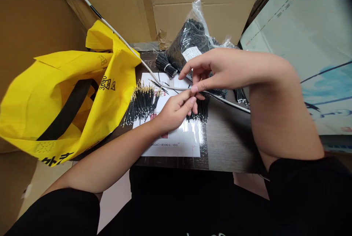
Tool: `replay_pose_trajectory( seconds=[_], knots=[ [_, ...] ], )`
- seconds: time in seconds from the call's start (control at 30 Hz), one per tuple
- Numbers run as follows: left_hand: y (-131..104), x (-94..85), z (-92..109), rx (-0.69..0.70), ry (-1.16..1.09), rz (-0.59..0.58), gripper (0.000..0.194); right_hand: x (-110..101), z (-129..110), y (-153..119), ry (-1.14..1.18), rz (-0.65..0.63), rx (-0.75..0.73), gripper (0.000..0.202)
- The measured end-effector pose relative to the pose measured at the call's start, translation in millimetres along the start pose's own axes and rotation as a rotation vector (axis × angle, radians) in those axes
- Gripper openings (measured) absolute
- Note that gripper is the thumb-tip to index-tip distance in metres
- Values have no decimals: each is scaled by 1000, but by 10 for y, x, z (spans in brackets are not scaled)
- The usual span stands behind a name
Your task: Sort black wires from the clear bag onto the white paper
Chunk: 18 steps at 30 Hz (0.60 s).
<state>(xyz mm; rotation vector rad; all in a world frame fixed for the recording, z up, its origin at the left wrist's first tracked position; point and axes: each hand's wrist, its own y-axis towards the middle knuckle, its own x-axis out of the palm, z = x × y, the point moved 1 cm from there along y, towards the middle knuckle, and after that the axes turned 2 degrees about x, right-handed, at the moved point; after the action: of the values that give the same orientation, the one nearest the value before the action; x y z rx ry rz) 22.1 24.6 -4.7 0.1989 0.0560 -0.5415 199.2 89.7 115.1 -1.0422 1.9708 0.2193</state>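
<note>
My left hand (176, 110) is held over a printed white sheet (187, 144), thumb and fingers pinched together. Coming in from above, my right hand (217, 69) has its thumb tip at my left fingertips, index finger stretched out and other fingers curled. Whatever lies between the fingers is too small or hidden to name. A white cable (167, 86) runs past the fingertips. Left of my hands is a heap of short black wires (141, 102) with gold-coloured ends. More black wires (202, 111) lie partly hidden beneath my hands.
A tied bundle of black wires (165, 64) lies by a clear plastic bag (189, 37) packed with black wires. At left sits a yellow bag (66, 82) with a black strap. Cardboard (206, 8) stands behind, a pale printed panel (308, 37) at right. The dark tabletop (228, 144) ends near my body.
</note>
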Motion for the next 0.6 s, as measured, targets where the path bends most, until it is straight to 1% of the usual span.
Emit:
replay_pose_trajectory(
  seconds=[0.07, 0.13, 0.2, 0.23, 0.27, 0.3, 0.37, 0.43, 0.5, 0.6],
  knots=[
    [-3, 19, -8, -6, -34, -12, 24, -41, 29, -5, -14, 92, 75, 45],
    [-10, 33, -2, -30, -77, -15, 19, -94, 113, -13, -98, 231, 196, 42],
    [-14, 39, 14, -67, -105, -13, 13, -149, 267, -20, -284, 356, 363, 40],
    [-16, 41, 23, -86, -114, -12, 10, -172, 368, -19, -386, 394, 448, 40],
    [-16, 42, 30, -100, -123, -13, 8, -190, 479, -13, -488, 405, 530, 39],
    [-16, 42, 35, -110, -135, -16, 7, -200, 597, -1, -534, 398, 591, 38],
    [-16, 43, 32, -119, -164, -21, 8, -196, 824, 39, -548, 333, 650, 33],
    [-15, 41, 19, -118, -178, -24, 15, -172, 1007, 88, -533, 274, 668, 31],
    [-13, 36, 5, -105, -152, -13, 22, -138, 1122, 133, -537, 254, 674, 31],
    [-5, 21, 14, -64, -57, 15, 23, -90, 1173, 183, -511, 313, 652, 35]
  ],
)
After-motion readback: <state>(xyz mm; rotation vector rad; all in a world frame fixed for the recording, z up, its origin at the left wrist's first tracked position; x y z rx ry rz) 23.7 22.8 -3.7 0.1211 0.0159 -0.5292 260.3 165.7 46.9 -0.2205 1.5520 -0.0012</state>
